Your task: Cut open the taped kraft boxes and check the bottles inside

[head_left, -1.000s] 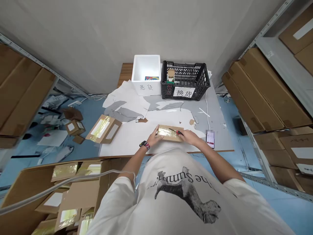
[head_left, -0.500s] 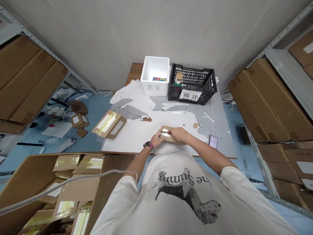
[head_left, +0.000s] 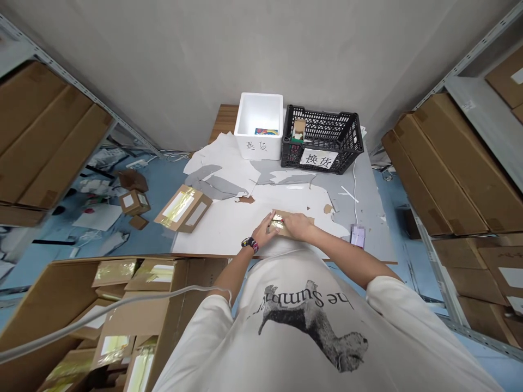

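A small cardboard box [head_left: 291,234] with shiny tape across its left part lies on the table, close to my body. My left hand [head_left: 265,233] holds the box by its left end, thumb at the near side and fingers at the far side. Over the top of the box, my right hand [head_left: 299,225] is closed, its fingers pointing left toward the tape. A small red and dark bit shows at those fingertips, too small to name. The palm side of the right hand is hidden.
A taped box [head_left: 183,209] lies at the table's left edge. At the back stand a white foam bin [head_left: 258,149] and a black crate [head_left: 343,158]. A phone [head_left: 358,237] lies at right. A large carton [head_left: 180,305] of parcels stands lower left; shelves flank both sides.
My right hand has shifted very slightly left along the tape. The box and my left hand stay nearly in place.
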Demonstrator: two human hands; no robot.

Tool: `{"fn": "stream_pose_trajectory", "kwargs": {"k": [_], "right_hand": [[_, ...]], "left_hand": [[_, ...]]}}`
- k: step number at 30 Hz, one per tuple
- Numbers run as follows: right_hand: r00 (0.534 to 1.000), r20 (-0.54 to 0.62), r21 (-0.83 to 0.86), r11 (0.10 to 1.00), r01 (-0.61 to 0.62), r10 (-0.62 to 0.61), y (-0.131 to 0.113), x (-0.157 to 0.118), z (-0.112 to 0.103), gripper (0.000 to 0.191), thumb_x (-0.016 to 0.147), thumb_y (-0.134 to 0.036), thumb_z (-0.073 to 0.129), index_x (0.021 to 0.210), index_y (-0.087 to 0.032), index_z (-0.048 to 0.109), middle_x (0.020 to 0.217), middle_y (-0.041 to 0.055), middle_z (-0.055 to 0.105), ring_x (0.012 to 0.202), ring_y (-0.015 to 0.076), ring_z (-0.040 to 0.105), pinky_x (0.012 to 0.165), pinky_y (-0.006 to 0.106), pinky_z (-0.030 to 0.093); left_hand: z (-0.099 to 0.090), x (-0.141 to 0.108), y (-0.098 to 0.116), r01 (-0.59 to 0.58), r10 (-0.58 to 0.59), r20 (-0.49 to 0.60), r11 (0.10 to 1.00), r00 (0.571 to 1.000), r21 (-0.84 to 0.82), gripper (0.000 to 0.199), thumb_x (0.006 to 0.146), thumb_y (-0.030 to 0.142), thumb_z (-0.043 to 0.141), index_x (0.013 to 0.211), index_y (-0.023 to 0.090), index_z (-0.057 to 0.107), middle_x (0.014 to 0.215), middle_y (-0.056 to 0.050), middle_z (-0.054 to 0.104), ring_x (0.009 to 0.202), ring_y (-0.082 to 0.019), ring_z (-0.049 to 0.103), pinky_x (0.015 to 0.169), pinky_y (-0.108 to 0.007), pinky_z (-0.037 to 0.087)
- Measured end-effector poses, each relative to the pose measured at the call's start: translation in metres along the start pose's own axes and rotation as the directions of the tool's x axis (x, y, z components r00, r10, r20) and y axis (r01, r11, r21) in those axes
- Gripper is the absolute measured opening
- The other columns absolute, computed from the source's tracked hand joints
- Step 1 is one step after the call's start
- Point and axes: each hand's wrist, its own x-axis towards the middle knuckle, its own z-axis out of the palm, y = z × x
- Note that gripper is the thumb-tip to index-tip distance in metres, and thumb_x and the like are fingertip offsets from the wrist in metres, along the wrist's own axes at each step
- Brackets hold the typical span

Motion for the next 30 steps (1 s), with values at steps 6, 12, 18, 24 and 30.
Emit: {"fn": "stream_pose_trajectory", "kwargs": {"k": [6, 12, 18, 24, 30], "right_hand": [[0.999, -0.023, 0.046, 0.999, -0.027, 0.028, 0.011, -0.008, 0.009, 0.037, 0.114, -0.024, 0.055, 0.145, -0.01, 0.071, 0.138, 0.0258, 0.08, 0.13, 0.0353, 0.079, 0.109, 0.042, 0.06], [0.998, -0.044, 0.032, 0.998, -0.05, 0.052, 0.007, -0.007, 0.018, 0.037, 0.113, -0.015, 0.052, 0.142, -0.012, 0.074, 0.136, 0.0246, 0.081, 0.132, 0.0336, 0.078, 0.111, 0.041, 0.059], [0.999, -0.009, 0.016, 0.999, -0.041, 0.041, 0.013, -0.013, 0.011, 0.039, 0.111, -0.015, 0.056, 0.145, -0.012, 0.074, 0.135, 0.0236, 0.082, 0.128, 0.0348, 0.08, 0.106, 0.041, 0.06], [0.999, -0.027, 0.045, 0.999, -0.03, 0.031, 0.021, -0.014, -0.006, 0.036, 0.114, -0.024, 0.054, 0.14, -0.015, 0.078, 0.136, 0.022, 0.082, 0.129, 0.0352, 0.079, 0.105, 0.041, 0.059], [1.0, -0.005, 0.017, 0.999, 0.031, -0.031, 0.005, 0.005, -0.009, 0.035, 0.115, -0.025, 0.053, 0.135, -0.012, 0.079, 0.134, 0.0227, 0.082, 0.128, 0.034, 0.079, 0.108, 0.04, 0.059]], "left_hand": [[-0.004, 0.0, 0.001, 0.063, -0.064, 0.023, 0.997, 0.998, 0.036, 0.099, 0.103, 0.055, 0.071, 0.188, 0.036, 0.024, 0.176, -0.007, 0.057, 0.139, -0.034, 0.07, 0.118, -0.048, 0.056], [-0.006, 0.002, 0.002, 0.095, -0.095, 0.042, 0.995, 0.995, 0.007, 0.102, 0.1, 0.057, 0.074, 0.188, 0.036, 0.026, 0.168, -0.008, 0.065, 0.124, -0.031, 0.076, 0.107, -0.044, 0.06], [-0.004, 0.002, 0.0, 0.101, -0.099, 0.05, 0.995, 0.994, -0.027, 0.105, 0.098, 0.058, 0.077, 0.187, 0.037, 0.025, 0.169, -0.007, 0.065, 0.127, -0.032, 0.076, 0.107, -0.043, 0.061], [-0.006, 0.003, 0.001, 0.095, -0.091, 0.068, 0.994, 0.994, -0.061, 0.107, 0.099, 0.057, 0.077, 0.188, 0.037, 0.021, 0.173, -0.01, 0.06, 0.125, -0.032, 0.077, 0.1, -0.041, 0.062], [-0.007, 0.004, 0.005, 0.107, -0.105, 0.07, 0.994, 0.992, -0.033, 0.108, 0.098, 0.059, 0.077, 0.188, 0.035, 0.023, 0.167, -0.01, 0.066, 0.121, -0.031, 0.078, 0.105, -0.042, 0.061]]}}
